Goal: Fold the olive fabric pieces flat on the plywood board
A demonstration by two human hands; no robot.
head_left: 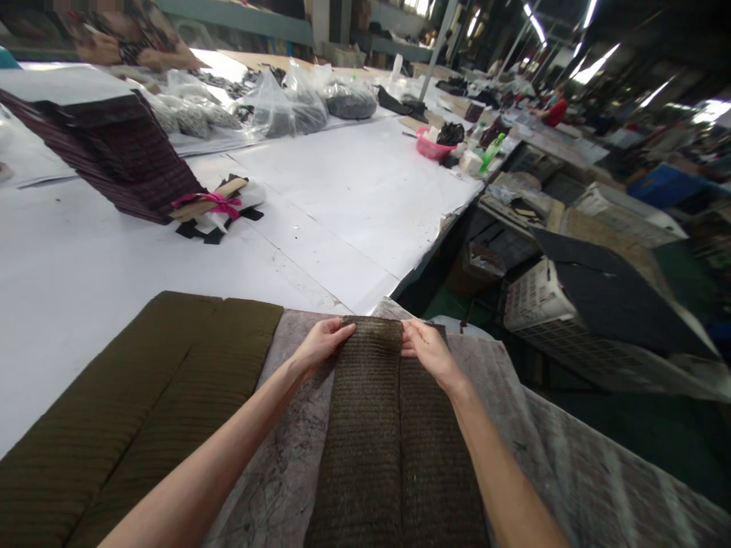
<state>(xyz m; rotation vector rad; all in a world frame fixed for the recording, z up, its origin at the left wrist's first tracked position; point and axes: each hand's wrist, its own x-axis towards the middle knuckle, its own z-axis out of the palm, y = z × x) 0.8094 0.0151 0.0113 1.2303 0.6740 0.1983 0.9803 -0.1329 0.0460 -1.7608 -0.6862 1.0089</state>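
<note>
A dark olive ribbed fabric panel (365, 426) lies lengthwise in front of me, with a seam or fold line running down it. My left hand (323, 341) pinches its far left corner between thumb and fingers. At the far edge, near the fold line, my right hand (426, 346) holds the same panel, its fingers partly hidden by the cloth. Beneath is a greyish, marked cloth (285, 426). To the left rests a stack of olive ribbed panels (171, 380), with a dark line along its middle.
A tall stack of dark maroon pieces (126, 152) leans on the white table (320, 198), beside a bundle tied with pink ribbon (220, 202). Filled plastic bags (279, 103) and a pink basin (432, 144) stand farther back. Right of the table edge is a white crate (540, 293). Another person (129, 38) is across the table.
</note>
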